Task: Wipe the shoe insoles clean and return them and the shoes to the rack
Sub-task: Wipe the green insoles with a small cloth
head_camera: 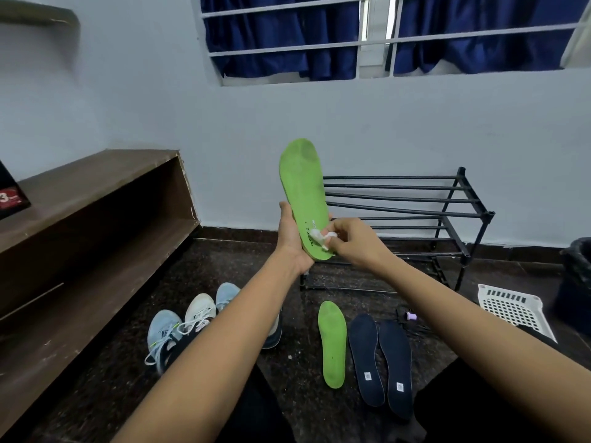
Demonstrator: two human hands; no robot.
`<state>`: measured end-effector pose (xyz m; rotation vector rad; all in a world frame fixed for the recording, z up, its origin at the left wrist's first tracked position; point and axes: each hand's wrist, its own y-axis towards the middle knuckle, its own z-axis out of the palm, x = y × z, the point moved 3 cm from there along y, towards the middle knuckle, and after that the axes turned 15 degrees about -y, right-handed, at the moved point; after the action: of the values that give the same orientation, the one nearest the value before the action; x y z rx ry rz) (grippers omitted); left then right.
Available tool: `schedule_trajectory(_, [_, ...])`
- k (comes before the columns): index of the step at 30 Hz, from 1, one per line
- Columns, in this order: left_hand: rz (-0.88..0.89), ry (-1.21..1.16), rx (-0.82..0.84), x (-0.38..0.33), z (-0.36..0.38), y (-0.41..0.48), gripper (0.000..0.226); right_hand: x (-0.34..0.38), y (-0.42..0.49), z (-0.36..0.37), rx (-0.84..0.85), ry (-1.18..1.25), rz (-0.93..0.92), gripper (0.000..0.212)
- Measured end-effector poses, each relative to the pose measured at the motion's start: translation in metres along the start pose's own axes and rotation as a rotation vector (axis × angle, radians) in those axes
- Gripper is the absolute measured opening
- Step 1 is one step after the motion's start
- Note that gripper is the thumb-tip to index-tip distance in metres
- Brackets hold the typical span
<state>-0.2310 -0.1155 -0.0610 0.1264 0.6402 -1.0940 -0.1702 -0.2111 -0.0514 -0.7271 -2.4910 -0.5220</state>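
My left hand (292, 241) grips the heel end of a green insole (303, 187), which stands upright in front of me with a dark smudge near its toe. My right hand (348, 239) pinches a small white wipe (318, 238) against the insole's heel area. On the dark floor lie a second green insole (332, 343) and two navy insoles (366, 359) (396, 369) side by side. Light blue and white sneakers (179, 327) sit on the floor to the left, partly hidden by my left forearm. The black metal shoe rack (415, 215) stands against the wall with bare shelves.
A brown wooden bench-like shelf (96, 199) runs along the left. A white perforated basket (515, 310) and a dark bin (575, 276) sit at the right. A small purple object (411, 315) lies near the rack. A window with blue curtains is above.
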Motion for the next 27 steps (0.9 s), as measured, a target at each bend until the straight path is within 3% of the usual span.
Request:
schedule_trajectory(4, [-0.033, 0.018, -0.004, 0.000, 0.005, 0.009, 0.080, -0.002, 0.003, -0.012, -0.190, 0.062, -0.068, 0.010])
schedule_trajectory(7, [-0.046, 0.035, 0.024, -0.002, 0.002, 0.015, 0.084, 0.002, 0.003, -0.019, -0.206, 0.057, -0.163, 0.013])
schedule_trajectory(11, [-0.038, 0.019, 0.052, -0.006, 0.003, 0.020, 0.086, -0.001, 0.006, -0.014, -0.157, -0.117, -0.303, 0.010])
schedule_trajectory(14, [-0.029, 0.007, 0.074, -0.008, 0.003, 0.022, 0.087, -0.007, 0.008, -0.011, -0.248, -0.322, -0.291, 0.012])
schedule_trajectory(18, [-0.040, 0.017, 0.099, -0.010, 0.001, 0.020, 0.084, -0.003, 0.010, -0.011, -0.362, -0.399, -0.376, 0.022])
schedule_trajectory(20, [-0.032, 0.018, 0.104, -0.010, 0.000, 0.020, 0.080, -0.002, 0.011, -0.009, -0.364, -0.390, -0.429, 0.028])
schedule_trajectory(23, [-0.031, 0.042, 0.116, -0.009, -0.001, 0.019, 0.083, 0.005, 0.010, -0.005, -0.326, -0.439, -0.541, 0.020])
schedule_trajectory(27, [-0.050, 0.057, 0.123, -0.013, -0.002, 0.018, 0.089, 0.010, 0.009, -0.002, -0.293, -0.403, -0.544, 0.015])
